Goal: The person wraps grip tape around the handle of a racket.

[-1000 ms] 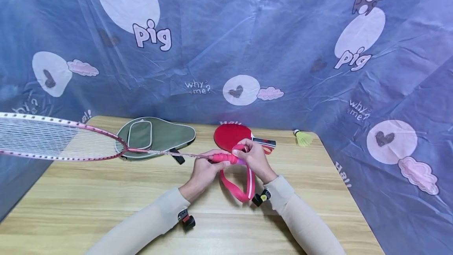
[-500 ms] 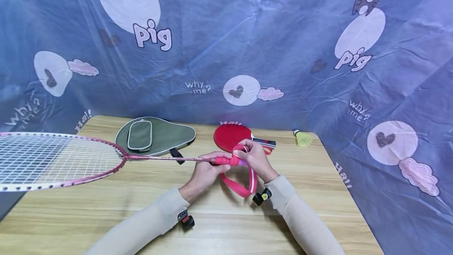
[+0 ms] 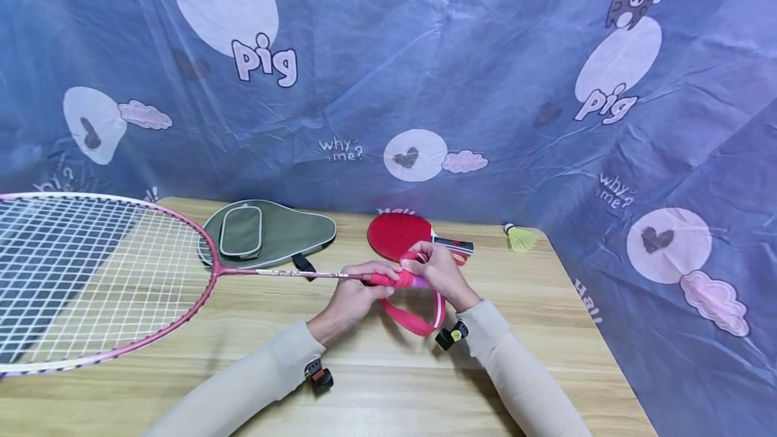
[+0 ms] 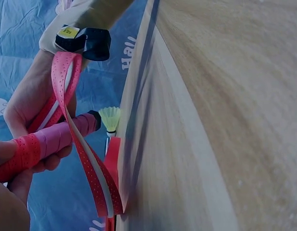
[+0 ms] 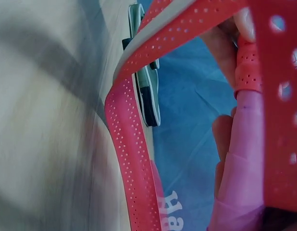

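A badminton racket point(image 3: 216, 270) is held above the table, its strung head out to the left and partly beyond the head view. My left hand point(image 3: 349, 299) grips the upper handle where the red perforated wrap point(image 4: 26, 151) covers it. Toward the butt, the handle shows a purple layer point(image 4: 57, 138) with a black end cap point(image 4: 96, 119). My right hand point(image 3: 444, 275) pinches the red grip tape point(image 3: 408, 319) against the handle. The tape's loose length, with a pale strip along it, hangs below in a loop. In the right wrist view, tape point(image 5: 131, 130) hides part of the fingers.
Along the back of the wooden table point(image 3: 376, 383) lie a green paddle case point(image 3: 291, 231), a red table tennis paddle point(image 3: 397, 231) and a yellow shuttlecock point(image 3: 520, 238). A printed blue cloth point(image 3: 364, 86) stands behind and at the sides.
The racket has rolled about its shaft, so its strung face now shows wider, its near rim lower. Both hands stay nearly in place. The hanging tape loop has shifted slightly right and up.
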The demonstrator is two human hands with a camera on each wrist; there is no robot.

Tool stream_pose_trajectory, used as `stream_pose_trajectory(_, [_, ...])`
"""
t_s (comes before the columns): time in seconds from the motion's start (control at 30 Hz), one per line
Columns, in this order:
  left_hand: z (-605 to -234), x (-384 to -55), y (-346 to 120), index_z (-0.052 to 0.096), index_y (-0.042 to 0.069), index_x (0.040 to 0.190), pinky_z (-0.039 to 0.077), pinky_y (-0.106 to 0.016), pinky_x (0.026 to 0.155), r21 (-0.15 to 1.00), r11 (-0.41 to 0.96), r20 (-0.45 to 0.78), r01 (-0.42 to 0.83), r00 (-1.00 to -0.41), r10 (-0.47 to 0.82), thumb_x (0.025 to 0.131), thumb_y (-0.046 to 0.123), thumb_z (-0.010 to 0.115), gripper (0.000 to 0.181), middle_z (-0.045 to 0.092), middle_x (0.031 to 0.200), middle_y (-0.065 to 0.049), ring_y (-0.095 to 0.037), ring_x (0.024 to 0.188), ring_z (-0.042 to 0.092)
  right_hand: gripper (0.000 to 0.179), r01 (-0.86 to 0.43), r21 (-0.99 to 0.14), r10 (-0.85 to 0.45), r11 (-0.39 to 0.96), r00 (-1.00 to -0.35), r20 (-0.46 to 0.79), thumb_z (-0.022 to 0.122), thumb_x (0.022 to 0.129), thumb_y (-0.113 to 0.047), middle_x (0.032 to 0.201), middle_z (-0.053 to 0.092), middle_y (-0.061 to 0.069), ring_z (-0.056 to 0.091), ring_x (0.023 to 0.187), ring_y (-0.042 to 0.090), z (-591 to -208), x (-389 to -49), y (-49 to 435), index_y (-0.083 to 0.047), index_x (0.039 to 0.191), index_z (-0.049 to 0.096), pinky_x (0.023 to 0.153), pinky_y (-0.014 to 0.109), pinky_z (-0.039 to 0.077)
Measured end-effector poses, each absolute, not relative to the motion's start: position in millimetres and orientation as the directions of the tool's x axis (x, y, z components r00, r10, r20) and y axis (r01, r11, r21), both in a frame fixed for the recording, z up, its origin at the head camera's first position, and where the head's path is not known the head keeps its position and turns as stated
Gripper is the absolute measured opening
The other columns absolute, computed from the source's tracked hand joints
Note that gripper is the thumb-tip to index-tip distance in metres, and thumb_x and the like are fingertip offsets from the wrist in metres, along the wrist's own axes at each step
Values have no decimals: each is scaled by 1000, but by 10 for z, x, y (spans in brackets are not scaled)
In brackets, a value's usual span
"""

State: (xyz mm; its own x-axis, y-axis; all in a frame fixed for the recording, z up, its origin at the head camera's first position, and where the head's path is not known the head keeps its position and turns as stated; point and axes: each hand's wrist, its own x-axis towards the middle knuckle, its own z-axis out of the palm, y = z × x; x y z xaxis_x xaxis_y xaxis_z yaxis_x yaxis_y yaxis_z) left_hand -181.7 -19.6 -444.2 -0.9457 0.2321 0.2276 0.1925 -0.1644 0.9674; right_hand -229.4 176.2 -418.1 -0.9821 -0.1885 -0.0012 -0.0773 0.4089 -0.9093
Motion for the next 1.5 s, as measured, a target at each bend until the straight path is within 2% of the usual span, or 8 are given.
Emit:
stream_pose_trajectory(0.47, [-4484, -1828, -187, 73, -10, 98, 57, -19, 80, 966, -186, 220, 178, -946, 237, 80, -16, 67, 20, 72, 115, -26, -6, 107, 69, 10, -100, -899, -263, 427, -964, -18, 72, 89, -11, 78, 67, -2, 55, 74, 12, -4218, -2341, 1791, -2, 92, 69, 62, 20, 44])
stream_pose_trajectory(0.63, [-4471, -1844, -182, 74, -3, 111, 56, -19, 81, 975, -158, 188, 154, -954, 235, 80, -14, 69, 33, 73, 118, -22, -5, 98, 67, 11, -119, -900, -258, 419, -966, 7, 72, 89, -10, 75, 64, -3, 55, 71, 9, -4236, -2355, 1791, 0, 94, 68, 63, 20, 45])
stream_pose_trajectory(0.77, [-4442, -1870, -179, 69, 4, 126, 56, -19, 79, 979, -159, 158, 126, -966, 207, 81, -10, 71, 47, 70, 124, -21, -6, 92, 66, 14, -131, -898, -168, 420, -984, 65, 74, 89, -13, 68, 59, -6, 51, 62, 6, -4224, -2314, 1746, -2, 94, 68, 57, 20, 41])
stream_pose_trajectory(0.83, [-4429, -1889, -178, 67, 5, 128, 56, -18, 80, 977, -180, 146, 113, -973, 181, 83, -7, 72, 47, 69, 125, -21, -6, 91, 67, 12, -154, -890, -103, 430, -987, 121, 76, 87, -13, 65, 56, -7, 47, 59, 5, -4221, -2283, 1707, -5, 92, 69, 55, 20, 38])
stream_pose_trajectory(0.93, [-4411, -1910, -175, 68, 2, 123, 56, -17, 75, 973, -207, 127, 99, -984, 123, 84, 1, 77, 40, 73, 113, -20, -6, 85, 69, 11, -198, -879, -31, 434, -978, 205, 79, 86, -12, 62, 55, -6, 44, 57, 4, -4221, -2221, 1650, -6, 89, 70, 53, 20, 35])
stream_pose_trajectory(1.13, [-4387, -1921, -180, 72, -4, 112, 59, -19, 71, 972, -229, 68, 51, -995, 66, 85, 11, 81, 33, 79, 89, -1, -6, 74, 71, 11, -251, -866, 13, 433, -959, 284, 80, 85, -13, 65, 62, -3, 47, 56, 4, -4220, -2136, 1585, -9, 88, 70, 50, 19, 37])
stream_pose_trajectory(1.37, [-4379, -1921, -203, 77, 4, 106, 54, -19, 72, 985, -162, 61, 52, -997, 50, 82, 13, 83, 26, 79, 99, -9, -8, 84, 70, 11, -250, -872, -1, 421, -961, 275, 81, 84, -15, 63, 57, -2, 45, 56, 7, -4231, -2148, 1598, -11, 85, 70, 51, 20, 35])
stream_pose_trajectory(1.5, [-4380, -1913, -213, 76, 4, 107, 53, -19, 72, 988, -150, 38, 29, -998, 58, 82, 9, 82, 27, 79, 100, -9, -9, 84, 68, 10, -233, -878, -22, 418, -969, 246, 80, 85, -15, 64, 56, -3, 45, 58, 8, -4240, -2178, 1617, -10, 86, 71, 53, 21, 36])
